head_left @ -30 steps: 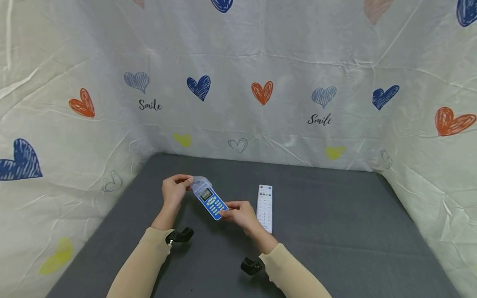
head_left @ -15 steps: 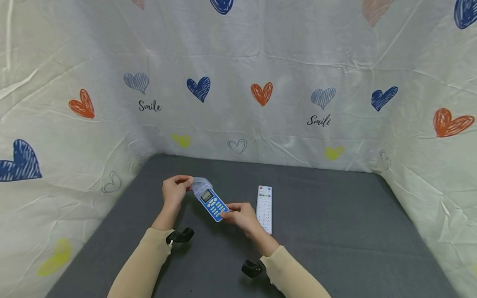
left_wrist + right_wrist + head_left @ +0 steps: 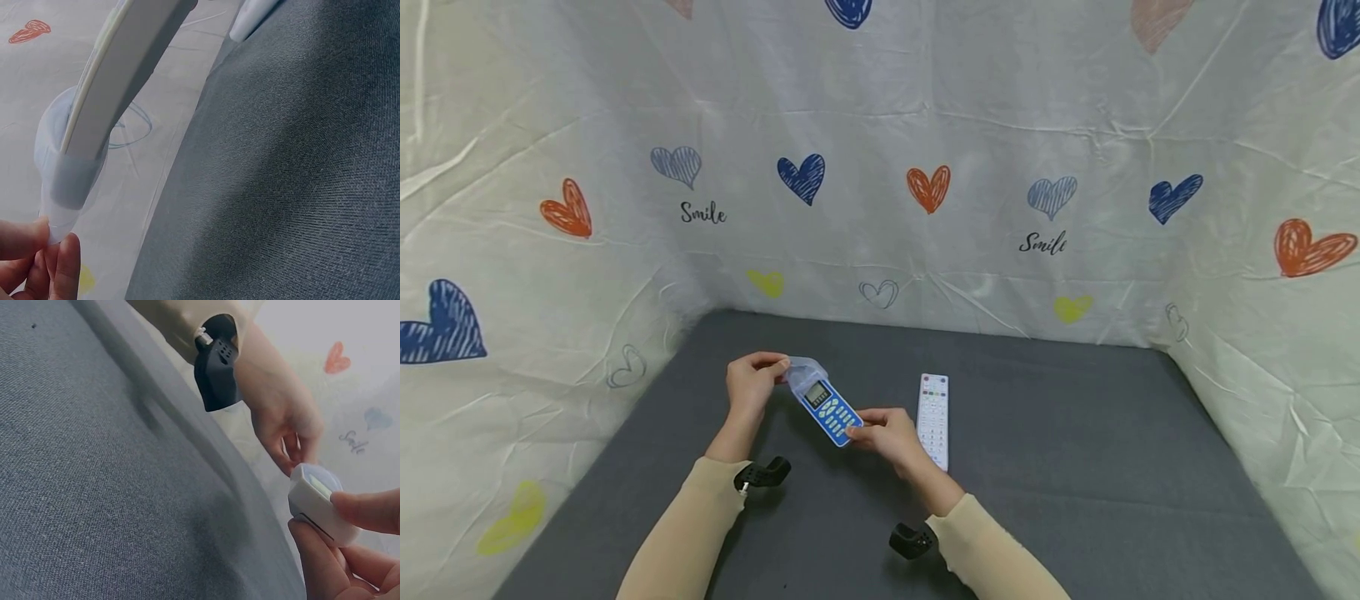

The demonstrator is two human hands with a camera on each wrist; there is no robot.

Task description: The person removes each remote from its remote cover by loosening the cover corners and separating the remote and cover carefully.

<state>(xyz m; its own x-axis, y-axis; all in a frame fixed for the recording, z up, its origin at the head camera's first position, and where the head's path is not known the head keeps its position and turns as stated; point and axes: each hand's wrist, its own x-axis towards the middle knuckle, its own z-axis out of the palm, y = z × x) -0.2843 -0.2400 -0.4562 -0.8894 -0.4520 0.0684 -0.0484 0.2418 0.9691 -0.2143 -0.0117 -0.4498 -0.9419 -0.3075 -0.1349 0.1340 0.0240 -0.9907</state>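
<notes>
A remote control with a blue button face and a small display (image 3: 830, 410) is held tilted above the dark tabletop. Over its upper end sits a translucent soft cover (image 3: 70, 181), reaching past the remote's tip. Thumb and fingers of my left hand (image 3: 751, 385) pinch the loose end of that cover. At the remote's lower end, my right hand (image 3: 887, 433) grips it between thumb and fingers. The right wrist view shows the remote's white end (image 3: 319, 509) between the right thumb and fingers, with the left hand (image 3: 284, 419) beyond it.
A long white remote control (image 3: 933, 421) lies on the dark grey cloth-covered table (image 3: 1075, 467), just right of my right hand. White sheets (image 3: 865, 242) printed with hearts hang at the back and both sides. Each wrist wears a black camera band (image 3: 763, 474).
My right hand and the blue-faced remote have shifted very slightly right and toward me. The left hand stays practically still, pinching the cover throughout.
</notes>
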